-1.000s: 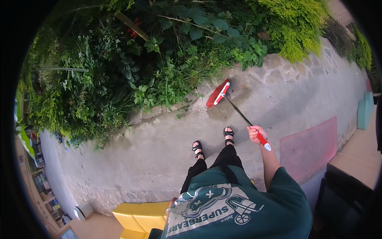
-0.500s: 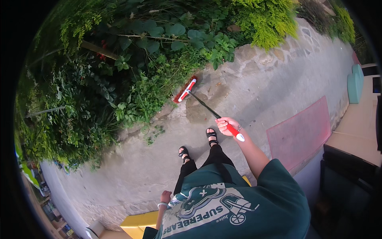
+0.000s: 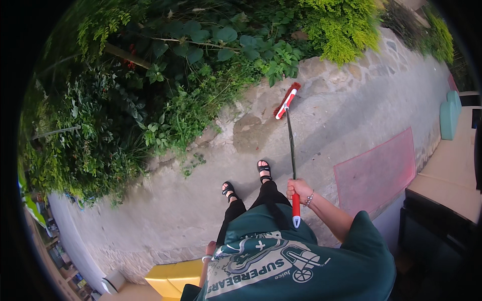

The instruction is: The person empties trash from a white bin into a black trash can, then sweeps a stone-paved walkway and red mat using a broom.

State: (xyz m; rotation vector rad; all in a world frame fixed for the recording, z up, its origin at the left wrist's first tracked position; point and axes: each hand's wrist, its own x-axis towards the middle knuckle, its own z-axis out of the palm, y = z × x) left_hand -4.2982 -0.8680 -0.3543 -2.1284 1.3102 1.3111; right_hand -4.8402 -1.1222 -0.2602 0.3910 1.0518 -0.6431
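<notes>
My right hand [image 3: 299, 189] is closed around the red grip of a long-handled push broom [image 3: 291, 145]. The broom's dark pole runs away from me to a red and white head [image 3: 286, 104] with red bristles, which rests on the paving near the stone border. The white-tipped end of the grip sticks out below my hand, in front of my dark green shirt. My left hand [image 3: 211, 247] hangs low beside my shirt, a pale band at its wrist. Its fingers are mostly hidden.
Dense plants [image 3: 191, 95] line the far left side, beyond a stone border [image 3: 316, 70]. A damp patch [image 3: 253, 133] darkens the concrete ahead of my sandals [image 3: 264, 170]. To the right are a faded pink rectangle [image 3: 376, 168] and a teal object [image 3: 448, 118]. Something yellow [image 3: 173, 278] stands behind me.
The broom head has swung to the right and away from the plants. My right hand has come down closer to my body, and the pole now points more straight ahead.
</notes>
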